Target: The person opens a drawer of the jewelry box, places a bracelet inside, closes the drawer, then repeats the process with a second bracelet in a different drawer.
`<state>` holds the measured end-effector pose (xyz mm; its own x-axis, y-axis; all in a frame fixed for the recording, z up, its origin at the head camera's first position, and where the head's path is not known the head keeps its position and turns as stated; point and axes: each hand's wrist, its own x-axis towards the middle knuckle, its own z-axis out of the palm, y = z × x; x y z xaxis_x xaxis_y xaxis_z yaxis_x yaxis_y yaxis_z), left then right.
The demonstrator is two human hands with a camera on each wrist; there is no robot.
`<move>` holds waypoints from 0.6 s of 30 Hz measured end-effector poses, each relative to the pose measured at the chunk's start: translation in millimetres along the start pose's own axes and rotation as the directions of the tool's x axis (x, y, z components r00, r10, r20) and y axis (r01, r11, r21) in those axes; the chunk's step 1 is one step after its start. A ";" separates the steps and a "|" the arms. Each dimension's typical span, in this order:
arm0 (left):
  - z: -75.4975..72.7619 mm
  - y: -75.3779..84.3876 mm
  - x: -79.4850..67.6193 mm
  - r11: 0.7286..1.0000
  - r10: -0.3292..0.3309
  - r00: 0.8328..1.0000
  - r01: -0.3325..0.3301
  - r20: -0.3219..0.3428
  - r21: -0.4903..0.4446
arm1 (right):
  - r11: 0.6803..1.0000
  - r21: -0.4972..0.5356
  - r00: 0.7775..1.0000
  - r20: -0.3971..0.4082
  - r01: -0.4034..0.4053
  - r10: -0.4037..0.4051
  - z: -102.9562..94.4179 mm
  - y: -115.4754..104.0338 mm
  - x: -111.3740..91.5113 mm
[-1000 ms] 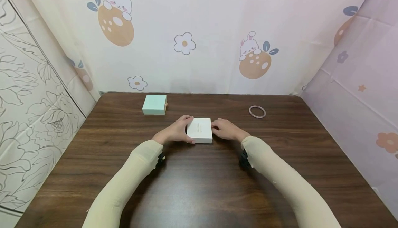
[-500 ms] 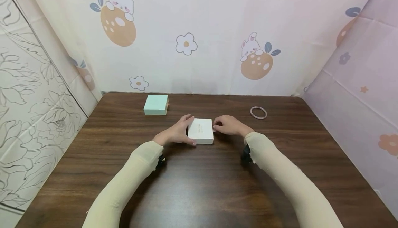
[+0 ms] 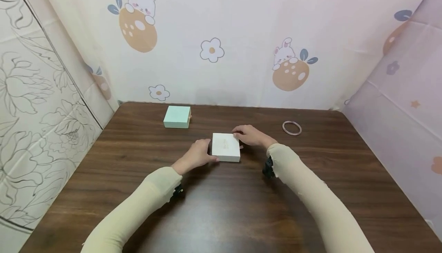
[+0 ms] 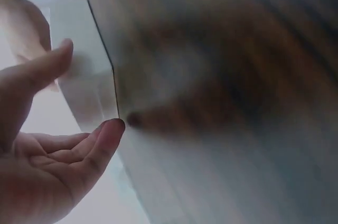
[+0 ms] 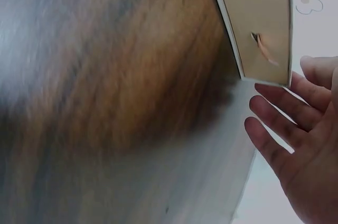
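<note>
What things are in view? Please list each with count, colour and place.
white box: one, white, between the hands
ribbon tab: one, pinkish, white box's right side
mint box: one, pale green, table's far left
ring: one, pale purple, table's far right
table: one, dark brown, below
back curtain: one, white, printed, behind
right curtain: one, lilac, right
left panel: one, white, left
wrist devices: two, black, wrists
sleeves: two, cream, arms
left hand: one, white box's left side
right hand: one, white box's right rear corner
</note>
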<state>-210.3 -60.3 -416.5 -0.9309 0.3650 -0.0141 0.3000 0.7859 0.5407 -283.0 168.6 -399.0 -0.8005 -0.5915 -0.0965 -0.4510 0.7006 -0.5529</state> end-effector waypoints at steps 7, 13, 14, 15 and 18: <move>5.2 4.6 0.7 1.000 0.019 0.998 -0.019 -0.059 -0.011 | 1.000 -0.003 1.000 0.019 -0.014 0.014 5.5 0.7 2.1; 2.9 5.9 4.1 0.999 0.032 0.997 -0.035 -0.065 -0.034 | 1.000 -0.002 1.000 0.005 -0.019 0.019 4.7 1.0 -1.3; 2.5 5.9 4.7 0.999 0.032 0.997 -0.035 -0.063 -0.038 | 1.000 -0.001 1.000 0.003 -0.015 0.015 5.0 1.6 -2.0; 2.2 5.7 5.2 0.998 0.036 0.997 -0.038 -0.064 -0.040 | 1.000 0.005 1.000 0.002 -0.015 0.015 4.9 1.9 -2.8; 1.3 4.1 7.3 0.998 0.041 0.997 -0.044 -0.062 -0.050 | 1.000 0.019 1.000 0.001 -0.019 0.019 4.5 3.0 -5.0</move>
<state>-215.6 -53.8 -415.5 -0.9290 0.3652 0.0600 0.3297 0.7433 0.5820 -278.6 171.8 -403.9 -0.8087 -0.5783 -0.1076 -0.4279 0.7040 -0.5669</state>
